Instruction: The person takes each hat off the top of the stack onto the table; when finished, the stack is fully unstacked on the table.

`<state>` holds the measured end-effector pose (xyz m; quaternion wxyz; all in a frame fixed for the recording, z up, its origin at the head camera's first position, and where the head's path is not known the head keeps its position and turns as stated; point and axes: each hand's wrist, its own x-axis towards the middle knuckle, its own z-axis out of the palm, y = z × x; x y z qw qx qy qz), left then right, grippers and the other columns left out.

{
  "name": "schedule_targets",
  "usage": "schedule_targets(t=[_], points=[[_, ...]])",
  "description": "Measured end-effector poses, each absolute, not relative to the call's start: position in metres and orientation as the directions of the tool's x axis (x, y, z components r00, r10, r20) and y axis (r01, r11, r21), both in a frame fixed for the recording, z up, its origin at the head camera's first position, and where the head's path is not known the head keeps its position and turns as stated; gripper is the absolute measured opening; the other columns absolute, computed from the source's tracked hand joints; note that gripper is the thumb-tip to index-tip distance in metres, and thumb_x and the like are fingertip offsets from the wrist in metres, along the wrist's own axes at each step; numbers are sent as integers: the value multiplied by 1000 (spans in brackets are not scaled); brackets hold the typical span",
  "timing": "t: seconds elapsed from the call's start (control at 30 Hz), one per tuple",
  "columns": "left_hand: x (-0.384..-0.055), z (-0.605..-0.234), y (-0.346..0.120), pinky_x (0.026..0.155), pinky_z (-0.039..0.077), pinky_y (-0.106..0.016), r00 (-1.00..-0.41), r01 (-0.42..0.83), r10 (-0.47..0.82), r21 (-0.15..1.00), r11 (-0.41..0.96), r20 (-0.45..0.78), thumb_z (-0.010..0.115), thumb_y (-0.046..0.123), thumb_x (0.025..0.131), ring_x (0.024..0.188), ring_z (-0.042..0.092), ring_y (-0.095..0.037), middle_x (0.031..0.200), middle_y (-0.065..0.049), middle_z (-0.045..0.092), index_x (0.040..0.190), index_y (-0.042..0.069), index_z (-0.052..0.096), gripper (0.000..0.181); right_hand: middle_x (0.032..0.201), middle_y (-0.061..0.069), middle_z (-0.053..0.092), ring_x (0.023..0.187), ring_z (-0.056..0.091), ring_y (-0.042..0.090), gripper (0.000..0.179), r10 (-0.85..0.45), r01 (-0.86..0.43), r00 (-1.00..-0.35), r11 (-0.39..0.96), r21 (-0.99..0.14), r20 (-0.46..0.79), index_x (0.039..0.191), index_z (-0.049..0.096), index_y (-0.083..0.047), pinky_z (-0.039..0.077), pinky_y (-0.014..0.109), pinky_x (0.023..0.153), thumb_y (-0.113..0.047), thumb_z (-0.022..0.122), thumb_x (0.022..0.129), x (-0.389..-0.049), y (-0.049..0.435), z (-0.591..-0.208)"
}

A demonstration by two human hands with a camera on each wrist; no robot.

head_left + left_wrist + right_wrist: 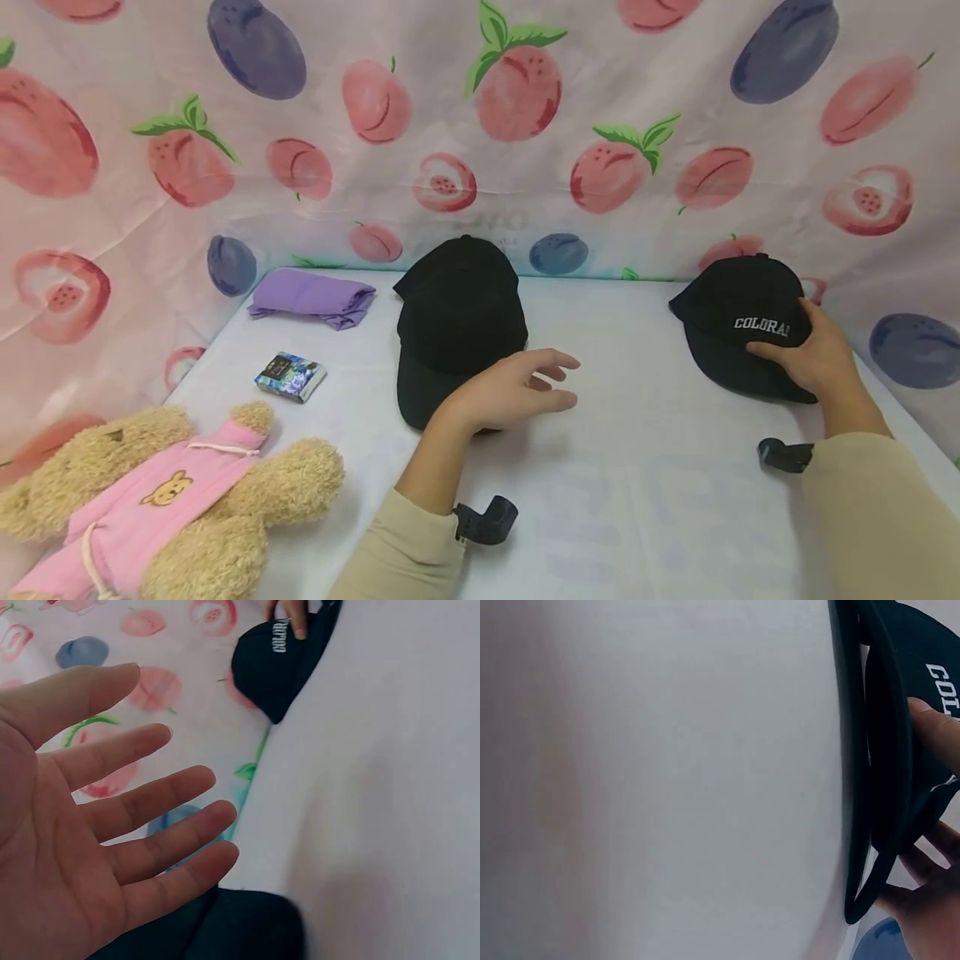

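Observation:
At the right of the table in the head view is a black cap (738, 292) with white letters beginning "COLORA". My right hand (813, 354) grips its right side, thumb across the front and fingers behind; the right wrist view shows the thumb on the cap (889, 742) and fingers at its strap end. A second black cap (461, 308) lies at the middle, brim toward me. Over its brim hovers my left hand (517, 387), fingers spread and holding nothing. In the left wrist view this left hand (97, 825) shows its bare palm, with the lettered cap (270, 667) beyond.
A folded purple cloth (311, 296) lies at the back left, with a small blue patterned box (291, 377) in front of it. A teddy bear in pink clothes (157, 500) lies at the front left. Fruit-printed curtain (517, 167) borders the white table (637, 500).

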<state>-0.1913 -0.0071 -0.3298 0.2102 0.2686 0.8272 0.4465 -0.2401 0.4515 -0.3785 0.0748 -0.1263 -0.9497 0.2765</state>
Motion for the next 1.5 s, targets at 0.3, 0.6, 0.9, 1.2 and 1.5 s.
schedule_targets(t=[0.3,0.6,0.9,1.2,1.5], points=[[-190,-327,-30,107,49,-37,-793,261,607,871,416,-53,67,30,100,126,62,-21,140,-3,64,144,20,59,46,161,43,11,148,13,63,105,268,177,-960,808,-562,84,161,1,8,12,73,119,-37,71,96,-242,459,-379],[-194,-321,-61,108,49,-42,-856,228,516,907,353,15,67,25,100,124,62,-21,137,-12,64,144,16,59,46,161,44,8,148,11,64,104,256,177,-964,815,-552,70,161,-1,8,11,73,119,-37,69,97,-243,469,-379],[-195,-313,-81,106,51,-45,-889,206,456,925,320,41,65,22,102,121,66,-23,135,-13,65,147,11,56,47,161,44,8,147,12,65,107,249,176,-967,813,-555,59,161,-1,8,13,74,118,-42,68,96,-248,476,-380],[-196,-310,-94,97,54,-44,-933,147,358,942,301,31,64,22,103,120,66,-31,132,-11,65,146,12,57,45,160,45,6,147,11,66,106,243,191,-970,823,-534,27,160,-3,8,11,74,118,-46,64,98,-249,480,-377],[-198,-311,-97,87,55,-35,-979,97,202,947,307,35,69,18,99,104,67,-26,116,-14,70,139,8,62,42,162,42,5,149,9,63,102,288,240,-958,830,-504,19,160,-1,8,10,72,120,-43,63,100,-249,476,-376]])
